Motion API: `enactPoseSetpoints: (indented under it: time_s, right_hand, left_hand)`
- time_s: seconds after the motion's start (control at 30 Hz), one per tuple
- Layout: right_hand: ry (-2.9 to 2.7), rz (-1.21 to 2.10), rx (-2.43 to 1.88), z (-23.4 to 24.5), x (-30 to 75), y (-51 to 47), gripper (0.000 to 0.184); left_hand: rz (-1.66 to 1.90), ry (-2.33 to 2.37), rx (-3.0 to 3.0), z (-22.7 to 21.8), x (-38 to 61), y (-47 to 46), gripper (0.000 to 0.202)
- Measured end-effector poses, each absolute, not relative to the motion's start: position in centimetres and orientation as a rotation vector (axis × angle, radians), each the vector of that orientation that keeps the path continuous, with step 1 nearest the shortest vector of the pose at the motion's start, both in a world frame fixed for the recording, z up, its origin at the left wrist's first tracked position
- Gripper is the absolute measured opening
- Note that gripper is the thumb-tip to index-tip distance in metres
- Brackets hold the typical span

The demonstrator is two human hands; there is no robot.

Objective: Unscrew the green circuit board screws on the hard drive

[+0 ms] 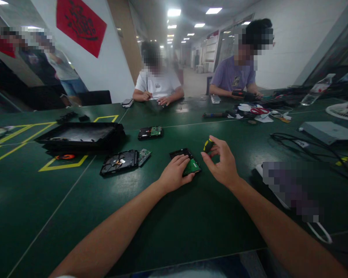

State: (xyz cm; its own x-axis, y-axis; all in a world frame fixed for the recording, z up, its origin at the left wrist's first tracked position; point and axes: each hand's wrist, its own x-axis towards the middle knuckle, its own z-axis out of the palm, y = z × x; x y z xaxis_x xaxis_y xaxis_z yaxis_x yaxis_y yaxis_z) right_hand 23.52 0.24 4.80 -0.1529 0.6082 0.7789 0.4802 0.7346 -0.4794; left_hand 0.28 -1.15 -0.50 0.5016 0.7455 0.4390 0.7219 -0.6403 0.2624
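Note:
A hard drive [193,166] with a green circuit board lies on the table in front of me. My left hand [174,173] grips it, fingers across its top and thumb by the near edge, hiding part of it. Just to the right, my right hand [224,163] pinches the yellow-and-black handle of a screwdriver [208,145]; its shaft cannot be made out. Left of my hands is another drive [118,163], with a loose circuit board [144,157] against its right end. Farther back lies a third drive [150,132].
Stacked black trays [81,135] stand at the left, an orange-handled tool [65,156] before them. To the right are a pixelated item [290,193], black cables [292,141] and a grey metal box [330,131]. Two people [158,83] work across the green table [127,227].

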Motion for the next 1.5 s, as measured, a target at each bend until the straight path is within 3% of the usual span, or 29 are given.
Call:
enactPoseSetpoints:
  time_s: [0.57, 0.8, 1.5]
  right_hand:
    - [-1.814, 0.283, -0.867, 4.7, 23.4, 0.0, 0.063]
    - [-1.85, 0.514, -0.797, 4.2, 23.3, 0.1, 0.069]
    - [-1.909, 0.351, -0.855, 3.8, 23.5, 0.5, 0.073]
  left_hand:
    - [0.82, 1.319, 2.684, -0.3, 0.3, -1.2, 0.061]
    - [0.819, 1.306, 2.69, -0.3, 0.3, -1.2, 0.061]
    - [0.804, 1.321, 2.683, -0.2, 0.3, -1.3, 0.062]
